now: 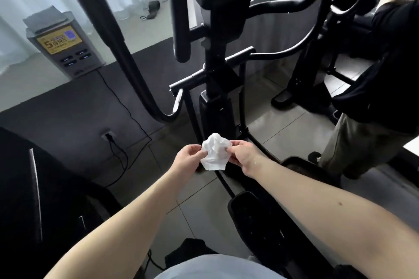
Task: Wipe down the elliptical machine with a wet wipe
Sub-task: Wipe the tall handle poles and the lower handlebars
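A crumpled white wet wipe is held between both my hands in front of me, low over the tiled floor. My left hand pinches its left edge and my right hand pinches its right edge. The black elliptical machine rises just beyond the wipe, with its centre column, a crossbar and a thick curved handle arm on the left. A black foot pedal lies below my right forearm. Neither hand touches the machine.
Another person in dark top and khaki trousers stands on a second machine at the right. A grey power-bank kiosk stands at the back left, its cable running to a floor socket. A dark machine housing fills the lower left.
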A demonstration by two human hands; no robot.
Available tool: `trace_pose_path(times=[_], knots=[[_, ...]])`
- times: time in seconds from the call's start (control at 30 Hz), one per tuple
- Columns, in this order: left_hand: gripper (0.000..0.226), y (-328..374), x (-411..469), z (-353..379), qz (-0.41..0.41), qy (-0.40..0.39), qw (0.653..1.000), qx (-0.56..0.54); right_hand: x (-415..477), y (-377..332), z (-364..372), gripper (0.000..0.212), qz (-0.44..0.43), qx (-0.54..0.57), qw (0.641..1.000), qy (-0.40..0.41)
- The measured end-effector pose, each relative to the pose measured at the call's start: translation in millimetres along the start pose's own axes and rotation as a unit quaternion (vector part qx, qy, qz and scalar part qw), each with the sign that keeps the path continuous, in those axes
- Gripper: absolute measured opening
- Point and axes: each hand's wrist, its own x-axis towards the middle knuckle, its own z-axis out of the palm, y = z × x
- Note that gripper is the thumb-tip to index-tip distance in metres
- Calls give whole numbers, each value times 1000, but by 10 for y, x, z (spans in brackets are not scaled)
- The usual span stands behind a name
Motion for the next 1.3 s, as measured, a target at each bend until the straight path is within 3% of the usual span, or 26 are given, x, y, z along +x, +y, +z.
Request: trace_pose_path(times=[0.1,0.23,0.33,0.43,0.57,0.67,0.77,0.83,0.93,1.03,1.13,1.23,1.3], knots=[[31,74,-31,159,28,-37,999,8,86,46,-114,17,13,-9,1000,-8],[33,83,48,245,59,-31,998,6,152,-16,-294,6,50,26,998,-15],[45,123,154,298,77,-25,997,10,170,-90,-402,13,68,55,996,-14],[63,177,264,337,108,-70,992,16,226,-125,-437,12,68,66,995,3],[73,200,498,362,158,-122,968,152,329,-127,-412,16,78,67,995,10],[59,156,744,376,196,-127,945,229,399,-96,-336,17,84,73,994,18],[12,115,1031,341,226,-142,930,254,516,-13,-204,10,86,84,991,55],[2,102,1168,281,213,-167,930,248,616,51,-74,8,86,93,988,83],[13,83,1337,162,155,-194,940,233,768,158,152,9,86,119,983,113],[10,34,1528,52,145,-197,938,246,926,262,349,15,57,155,978,129],[15,-77,1724,17,138,-191,940,246,1050,418,469,28,43,112,976,182],[23,-175,1821,57,99,-187,952,220,1138,631,523,25,52,103,960,255],[26,-227,1877,133,91,-173,956,217,1197,721,508,24,56,130,958,248]])
